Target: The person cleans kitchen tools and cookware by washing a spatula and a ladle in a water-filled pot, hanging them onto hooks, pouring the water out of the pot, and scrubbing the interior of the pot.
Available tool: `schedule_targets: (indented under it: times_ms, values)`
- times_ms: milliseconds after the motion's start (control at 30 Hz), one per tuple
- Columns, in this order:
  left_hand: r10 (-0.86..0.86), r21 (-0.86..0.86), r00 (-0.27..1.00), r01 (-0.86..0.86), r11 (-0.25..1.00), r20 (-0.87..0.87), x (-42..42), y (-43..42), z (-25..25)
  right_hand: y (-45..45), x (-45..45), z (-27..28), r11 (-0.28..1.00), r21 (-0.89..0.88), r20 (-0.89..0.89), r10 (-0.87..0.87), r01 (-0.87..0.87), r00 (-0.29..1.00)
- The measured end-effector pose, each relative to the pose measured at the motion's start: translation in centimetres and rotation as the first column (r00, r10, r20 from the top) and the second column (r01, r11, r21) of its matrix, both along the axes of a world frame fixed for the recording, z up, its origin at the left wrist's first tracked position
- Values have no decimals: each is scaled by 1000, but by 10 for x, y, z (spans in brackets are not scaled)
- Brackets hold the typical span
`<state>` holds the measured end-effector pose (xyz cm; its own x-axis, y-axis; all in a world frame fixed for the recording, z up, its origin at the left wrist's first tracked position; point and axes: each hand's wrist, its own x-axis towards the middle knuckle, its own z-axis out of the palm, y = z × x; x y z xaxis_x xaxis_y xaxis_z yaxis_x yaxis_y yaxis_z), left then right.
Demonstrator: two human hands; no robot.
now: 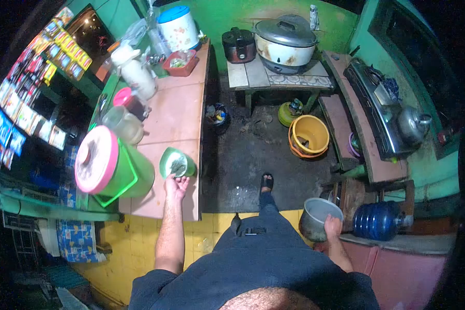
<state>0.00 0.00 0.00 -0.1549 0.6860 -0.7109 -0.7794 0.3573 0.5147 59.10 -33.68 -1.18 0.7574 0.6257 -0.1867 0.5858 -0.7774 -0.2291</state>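
Observation:
My left hand (176, 187) is at the near rim of a green bowl (190, 165) with a pale inside, by the right edge of the tiled counter. Its fingers are curled at the rim, and something greyish shows inside the bowl. Low on my right side, my right hand (333, 227) grips the rim of a grey metal pot (315, 211). A green drink jug (139, 170) with a pink lid stands left of the bowl. Behind it are a clear plastic pitcher (123, 125) and a container with a pink lid (123, 96).
A rice cooker (239, 45) and a large lidded pot (285, 49) sit on the tiled table ahead. On the floor are a yellow bucket (310, 133) and a green gas cylinder (287, 114). At right are a stove (369, 111), kettle (412, 126) and blue water bottle (375, 221).

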Motion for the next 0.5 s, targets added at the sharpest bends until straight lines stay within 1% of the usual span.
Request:
schedule_targets:
  times_ms: [33,67,100,133,200,267,300,333,367,400,433,467,500]
  values:
    - [45,6,999,-45,999,-7,6,-6,10,25,6,19,995,-77,-77,-76,70,994]
    - [94,-43,995,-94,995,-17,10,-12,16,51,16,30,979,-158,-148,-156,133,977]
    - [82,-52,994,-86,995,-66,-1,34,9,130,26,6,967,-254,-185,-80,31,979]
    - [112,-56,993,-115,992,-46,-10,47,-11,174,42,-1,953,-298,-175,6,-59,984]
    - [225,-118,959,-247,962,-173,15,54,1,253,69,-10,972,-226,-80,-81,61,993]
    - [226,-188,952,-265,946,-207,8,61,-6,331,81,-19,969,-242,-130,-86,52,988]
    - [230,-189,951,-270,944,-209,4,63,-10,370,81,-4,967,-238,-199,39,-87,979]
    - [249,-156,951,-279,948,-185,1,64,-14,408,95,-20,951,-55,-196,289,-305,937]
    - [268,-142,949,-292,946,-166,1,57,-16,438,106,-35,855,106,-158,519,-508,840]
    - [275,-174,945,-306,936,-177,7,48,-14,478,96,-28,845,67,-131,534,-530,835]
    - [354,-167,922,-377,911,-156,16,40,-7,520,83,-14,834,29,-103,551,-551,828]
    - [429,-149,894,-445,883,-127,31,42,4,559,78,-22,812,51,-58,584,-582,810]
    - [438,-194,879,-470,861,-189,54,43,16,593,57,7,824,117,-83,564,-554,822]
